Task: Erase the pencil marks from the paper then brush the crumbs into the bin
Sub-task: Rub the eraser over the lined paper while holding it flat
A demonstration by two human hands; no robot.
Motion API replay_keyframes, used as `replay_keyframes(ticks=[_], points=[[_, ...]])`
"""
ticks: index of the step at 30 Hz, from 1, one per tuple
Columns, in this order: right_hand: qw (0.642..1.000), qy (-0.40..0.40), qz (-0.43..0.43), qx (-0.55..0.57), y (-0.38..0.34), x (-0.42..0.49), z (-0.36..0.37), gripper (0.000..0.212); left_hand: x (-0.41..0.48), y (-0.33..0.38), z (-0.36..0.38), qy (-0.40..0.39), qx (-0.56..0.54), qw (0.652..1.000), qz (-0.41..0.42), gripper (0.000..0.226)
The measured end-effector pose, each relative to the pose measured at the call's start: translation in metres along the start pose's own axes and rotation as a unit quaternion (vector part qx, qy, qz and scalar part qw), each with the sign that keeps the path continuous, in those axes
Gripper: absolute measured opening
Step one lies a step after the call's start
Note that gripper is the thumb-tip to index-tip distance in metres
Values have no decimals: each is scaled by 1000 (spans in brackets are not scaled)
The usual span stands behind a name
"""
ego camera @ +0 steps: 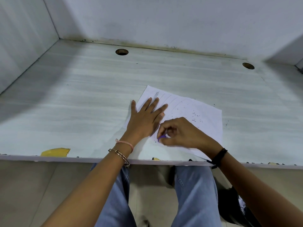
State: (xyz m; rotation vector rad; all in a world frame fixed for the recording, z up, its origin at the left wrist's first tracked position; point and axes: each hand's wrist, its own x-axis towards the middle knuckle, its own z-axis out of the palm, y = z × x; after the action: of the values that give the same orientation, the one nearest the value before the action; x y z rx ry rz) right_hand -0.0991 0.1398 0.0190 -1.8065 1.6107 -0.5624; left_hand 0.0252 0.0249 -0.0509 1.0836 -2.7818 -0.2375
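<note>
Paper [201, 112] creased, crumb-flecked | left hand [144, 120] flat pressing it | right hand [178, 133] pinching purple eraser [162, 137]

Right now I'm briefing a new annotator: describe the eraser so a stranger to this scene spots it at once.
A white paper lies near the front edge of the pale desk. Beside the flat left hand, the right hand curls over the sheet's near part. The eraser is the small purple piece it pinches, the only purple thing in view.
</note>
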Motion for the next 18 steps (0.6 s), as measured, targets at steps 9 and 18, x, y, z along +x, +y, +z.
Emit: replay_keyframes(ticks=[9, 18], points=[[1000, 18, -1, -14, 5, -3, -4, 9, -1, 0, 0, 16, 9, 1000, 3, 49], [998, 54, 0, -27, 12, -5, -6, 10, 0, 1, 0, 17, 23, 1000, -4, 48]])
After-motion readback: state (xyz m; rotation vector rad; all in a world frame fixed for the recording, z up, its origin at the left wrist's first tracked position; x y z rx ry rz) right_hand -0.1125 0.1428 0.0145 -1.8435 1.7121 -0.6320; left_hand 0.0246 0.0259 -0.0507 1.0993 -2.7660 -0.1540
